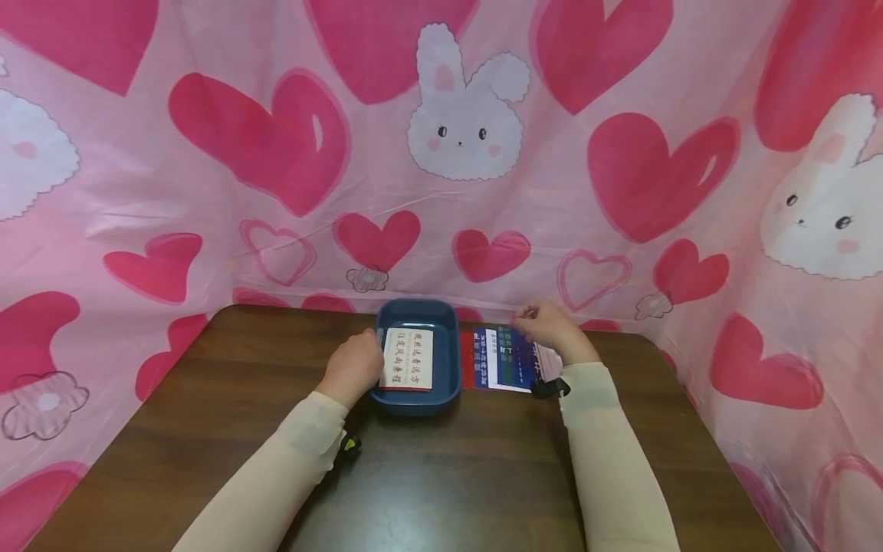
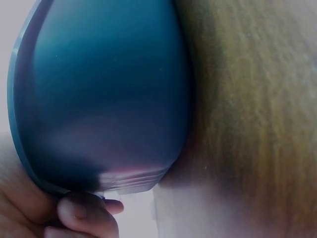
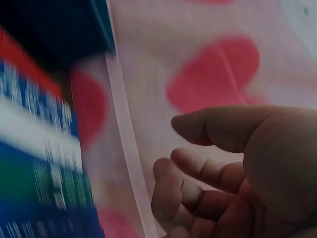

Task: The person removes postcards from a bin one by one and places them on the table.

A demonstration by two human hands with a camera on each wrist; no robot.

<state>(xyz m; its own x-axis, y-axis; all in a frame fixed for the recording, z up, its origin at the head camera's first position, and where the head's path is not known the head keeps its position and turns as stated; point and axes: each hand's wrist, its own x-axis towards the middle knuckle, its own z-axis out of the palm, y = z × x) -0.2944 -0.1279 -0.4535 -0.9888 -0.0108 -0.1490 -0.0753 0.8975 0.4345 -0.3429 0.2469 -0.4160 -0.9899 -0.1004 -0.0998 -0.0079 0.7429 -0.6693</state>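
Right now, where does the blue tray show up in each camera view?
Head: the blue tray sits mid-table, a white card in it, the left hand at its left rim.
Left wrist: the tray's outer wall fills the left of the picture, fingers below it.
Right wrist: probably the dark edge at top left; blurred.
Shared landmark: the brown table.

smooth blue plastic tray point(image 1: 451, 383), glossy printed cards point(image 1: 500, 360), dark wood-grain table point(image 1: 448, 475)
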